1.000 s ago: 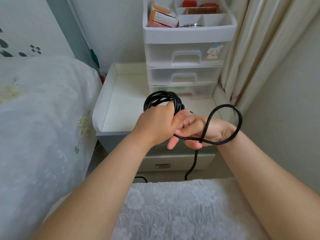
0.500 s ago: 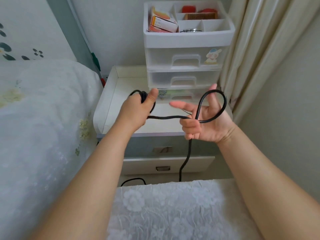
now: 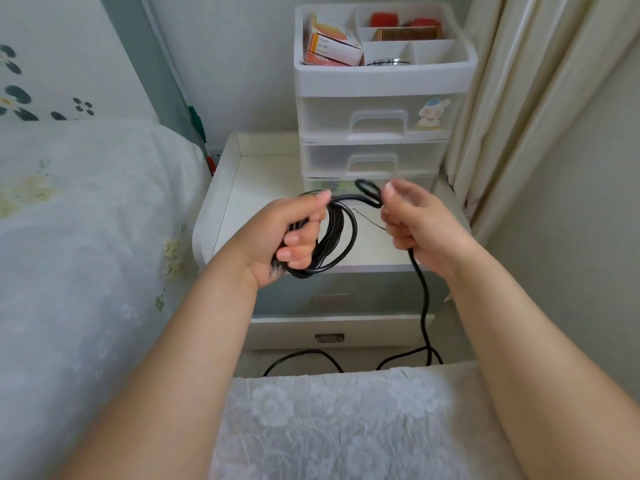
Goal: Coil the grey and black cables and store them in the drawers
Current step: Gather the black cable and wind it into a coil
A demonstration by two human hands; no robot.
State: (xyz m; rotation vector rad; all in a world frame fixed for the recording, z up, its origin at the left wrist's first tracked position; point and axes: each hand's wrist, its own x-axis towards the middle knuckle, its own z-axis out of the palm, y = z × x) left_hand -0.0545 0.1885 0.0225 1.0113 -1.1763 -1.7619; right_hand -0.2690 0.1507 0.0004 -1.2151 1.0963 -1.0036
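Observation:
My left hand point(image 3: 287, 233) grips a bundle of loops of the black cable point(image 3: 337, 233), held upright above the front edge of the white bedside table point(image 3: 221, 188). A strand runs from the coil to my right hand point(image 3: 415, 220), which curls round it and forms a small loop near the thumb. From that hand the cable hangs down past the table's front and trails along the floor point(image 3: 426, 348). A stack of translucent plastic drawers point(image 3: 372, 123), all shut, stands at the back of the table. I see no grey cable.
An open organiser tray point(image 3: 381, 77) with boxes, a comb and red items tops the plastic drawers. The bedside table's own drawer point(image 3: 329, 332) sits slightly pulled out below. A bed with a white cover point(image 3: 86, 254) lies left, curtains point(image 3: 502, 116) hang right, white patterned fabric point(image 3: 329, 427) covers my lap.
My left hand has turned palm up and dropped a little, showing the coil. My right hand closed from an open palm onto the strand and drew nearer, shrinking the big loop.

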